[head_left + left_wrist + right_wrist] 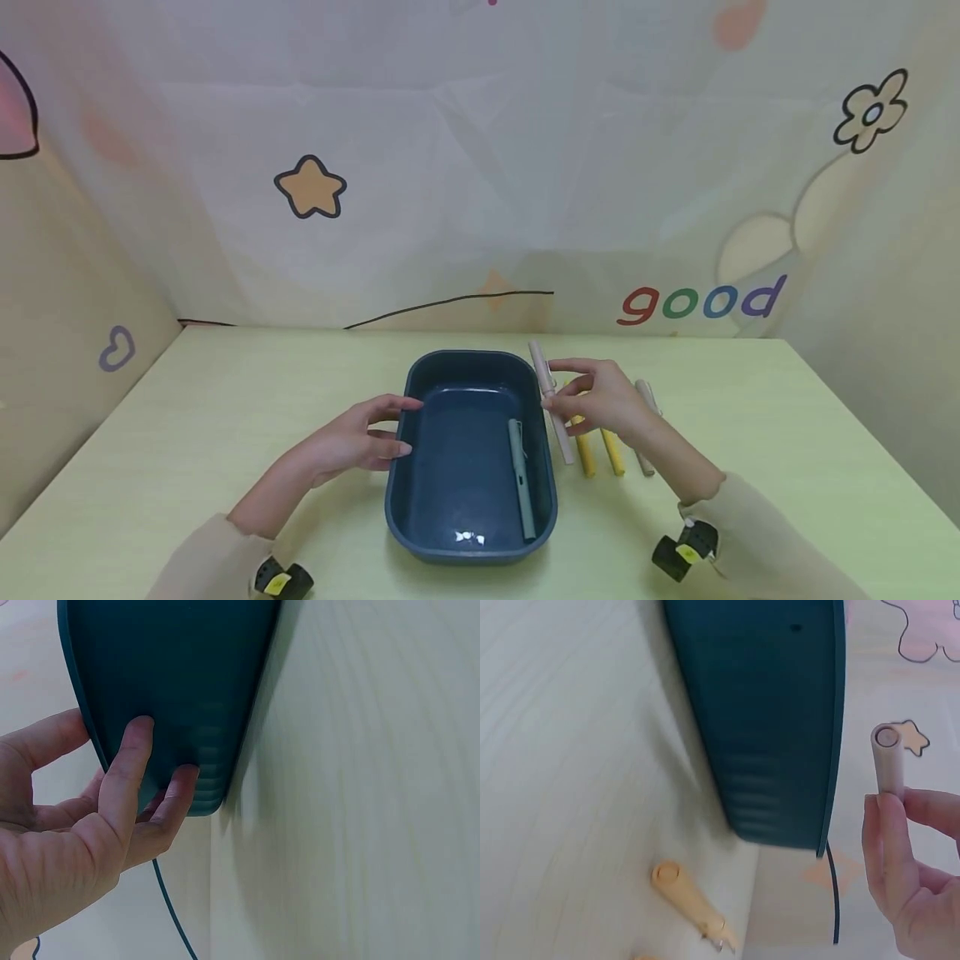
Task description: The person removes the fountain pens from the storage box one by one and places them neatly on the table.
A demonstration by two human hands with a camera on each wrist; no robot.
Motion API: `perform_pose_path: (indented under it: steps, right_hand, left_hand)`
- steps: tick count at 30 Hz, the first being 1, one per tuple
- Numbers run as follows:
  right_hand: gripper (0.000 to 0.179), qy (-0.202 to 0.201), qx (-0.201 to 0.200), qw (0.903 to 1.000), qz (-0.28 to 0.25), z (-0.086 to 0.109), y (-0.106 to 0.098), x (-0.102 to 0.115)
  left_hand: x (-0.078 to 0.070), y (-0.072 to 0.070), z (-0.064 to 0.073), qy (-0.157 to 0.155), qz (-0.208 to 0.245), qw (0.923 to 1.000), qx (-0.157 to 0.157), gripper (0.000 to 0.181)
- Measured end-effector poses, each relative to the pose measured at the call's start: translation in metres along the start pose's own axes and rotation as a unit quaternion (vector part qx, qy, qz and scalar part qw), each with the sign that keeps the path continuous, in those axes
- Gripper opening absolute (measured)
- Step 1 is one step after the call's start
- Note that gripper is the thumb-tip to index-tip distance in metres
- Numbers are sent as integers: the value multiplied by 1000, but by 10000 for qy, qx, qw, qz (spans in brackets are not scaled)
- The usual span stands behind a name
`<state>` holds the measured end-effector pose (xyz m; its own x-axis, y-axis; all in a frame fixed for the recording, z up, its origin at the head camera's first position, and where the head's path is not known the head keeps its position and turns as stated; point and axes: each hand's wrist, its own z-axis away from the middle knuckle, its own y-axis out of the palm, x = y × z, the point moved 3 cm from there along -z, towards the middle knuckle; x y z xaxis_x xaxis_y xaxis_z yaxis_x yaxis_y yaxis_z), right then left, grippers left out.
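On the table stands a dark blue rectangular bin (465, 550), with a grey-green pen (522, 483) lying along the right side of its floor. My left hand (360, 437) holds the bin's left wall. In the left wrist view, its fingertips (137, 735) press the outer side while one finger goes over the rim. Above the table, just right of the bin, my right hand (603, 400) pinches a pale pink pen (542, 367) between thumb and fingers. The pen is tilted, and its round end (887, 736) faces the right wrist camera.
Right of the bin lie two yellow pens (613, 454), partly hidden by my right hand, and a grey-beige pen (645, 464) farther right. Behind the pale table (300, 358) hangs a printed cloth backdrop (450, 208), which also closes off both sides.
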<state>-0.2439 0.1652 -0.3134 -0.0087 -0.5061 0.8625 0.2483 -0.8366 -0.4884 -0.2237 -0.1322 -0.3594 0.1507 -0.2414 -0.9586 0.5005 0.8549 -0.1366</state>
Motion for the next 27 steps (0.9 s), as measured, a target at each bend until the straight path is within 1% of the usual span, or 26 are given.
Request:
perform_pose_path:
  steps: [6,13,17,27]
  right_hand:
    - [58,114,-11,9999,24,3,-14,-7]
    - [59,191,-201,9995,143,7,-41,-18]
    - [60,190,-294,9991,230,10,-55,-25]
    - [65,294,-437,9984,226,17,-80,-44]
  left_hand:
    - [1,-1,3,-39,-42,9999,-96,58]
    - [1,0,1,19,25,10000,0,59]
    - [0,0,1,8,22,10000,-28,59]
    - [0,1,1,6,-2,10000,-58,58]
